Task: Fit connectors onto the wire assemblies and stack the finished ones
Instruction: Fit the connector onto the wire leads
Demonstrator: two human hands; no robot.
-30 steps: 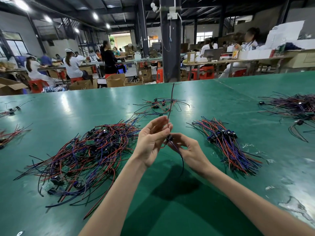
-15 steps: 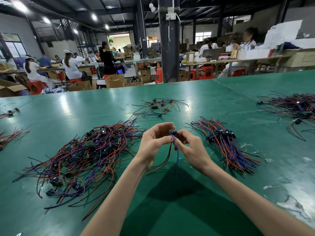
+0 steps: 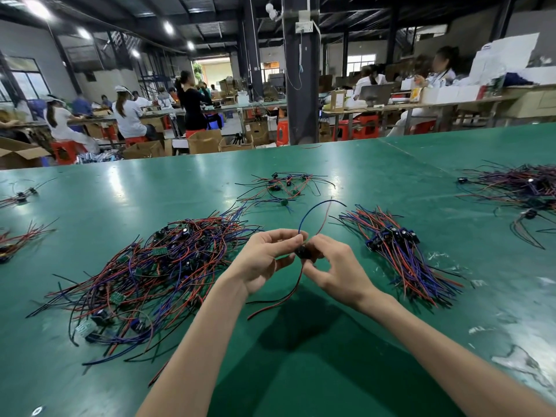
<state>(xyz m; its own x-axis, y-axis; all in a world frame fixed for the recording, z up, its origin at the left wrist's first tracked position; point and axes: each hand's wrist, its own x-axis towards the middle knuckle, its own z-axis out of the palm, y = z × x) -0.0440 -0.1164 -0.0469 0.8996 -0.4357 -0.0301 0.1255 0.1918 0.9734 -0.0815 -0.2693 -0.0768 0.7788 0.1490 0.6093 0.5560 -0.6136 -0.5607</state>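
Above the green table point(image 3: 301, 356), my left hand point(image 3: 264, 260) and my right hand point(image 3: 337, 269) meet over one wire assembly. A small black connector point(image 3: 301, 252) sits between their fingertips, pinched from both sides. A blue wire point(image 3: 307, 216) and a red one arc upward from it; a red and a black wire point(image 3: 288, 291) hang down toward the table. To the left lies a big tangled pile of loose assemblies point(image 3: 156, 272). On the right is an ordered stack point(image 3: 400, 251) with its connectors side by side.
A small scatter of assemblies point(image 3: 282, 188) lies farther back in the middle. Another heap point(image 3: 520, 188) sits at the far right, small bundles point(image 3: 18, 236) at the left edge. Beyond the table are a dark pillar point(image 3: 301, 70), cardboard boxes, and seated and standing people at benches.
The hands have dropped slightly and turned the assembly. The blue and red wires that hung below half a second ago now loop upward, and another red and black pair trails down.
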